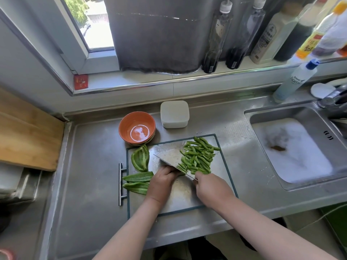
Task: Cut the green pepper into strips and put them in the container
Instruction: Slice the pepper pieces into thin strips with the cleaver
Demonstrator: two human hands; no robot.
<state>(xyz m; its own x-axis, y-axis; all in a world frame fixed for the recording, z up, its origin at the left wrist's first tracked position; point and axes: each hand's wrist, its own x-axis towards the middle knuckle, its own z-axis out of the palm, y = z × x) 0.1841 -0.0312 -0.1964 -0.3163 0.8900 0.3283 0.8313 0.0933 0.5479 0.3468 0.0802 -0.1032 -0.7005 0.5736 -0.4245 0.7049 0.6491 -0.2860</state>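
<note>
On a steel cutting board [180, 196] lies a heap of green pepper strips [197, 156] at the far right. Three uncut pepper pieces lie at the board's left: one [140, 158] near the bowl, two [138, 177] [136, 187] closer to me. My right hand [210, 188] grips the handle of a cleaver [169, 156], whose blade slants across the board beside the strips. My left hand [161, 182] has curled fingers pressing down a pepper piece right at the blade; that piece is mostly hidden. An empty orange bowl [137, 128] stands behind the board.
A white lidded container [174, 114] sits beside the bowl. At the right is a sink [293, 149] full of foam, with a tap [332, 98] and a dish-soap bottle [294, 81]. Several bottles stand on the windowsill. A wooden board [28, 132] lies at the left.
</note>
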